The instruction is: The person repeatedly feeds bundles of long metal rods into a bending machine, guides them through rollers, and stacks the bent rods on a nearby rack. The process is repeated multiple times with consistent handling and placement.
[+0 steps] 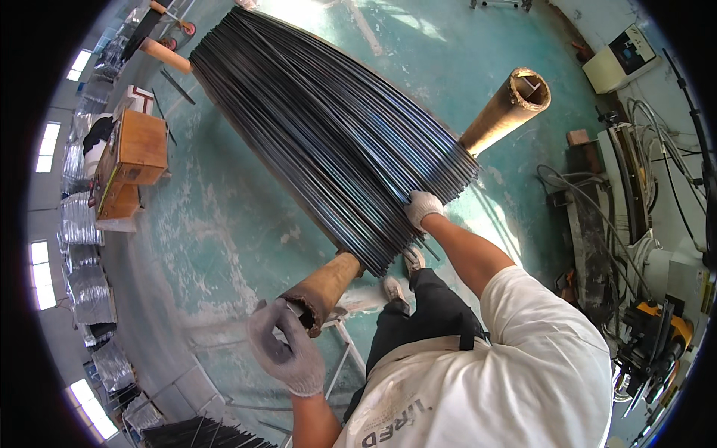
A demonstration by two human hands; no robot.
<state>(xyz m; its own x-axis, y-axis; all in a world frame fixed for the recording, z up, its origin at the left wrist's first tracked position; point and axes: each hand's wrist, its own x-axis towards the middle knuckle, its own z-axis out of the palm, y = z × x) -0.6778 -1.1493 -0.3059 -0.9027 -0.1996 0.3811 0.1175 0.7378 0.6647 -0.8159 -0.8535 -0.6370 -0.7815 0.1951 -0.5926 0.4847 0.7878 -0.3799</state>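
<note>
Gloved right hand (424, 206) pressing flat, fingers together, on long dark metal rods (328, 127); gloved left hand (287, 351) half-curled, gripping nothing, beside brown cardboard tube's (323, 290) end.

A single head-worn fisheye view looks steeply down from close above onto the dark rod bundle (328, 127) and the green floor (224, 224).

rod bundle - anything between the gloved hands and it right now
Nothing visible. The right hand already rests on the near ends of the dark rod bundle. The left hand is raised at the open end of the brown tube under the bundle, with only air between it and the rods.
</note>
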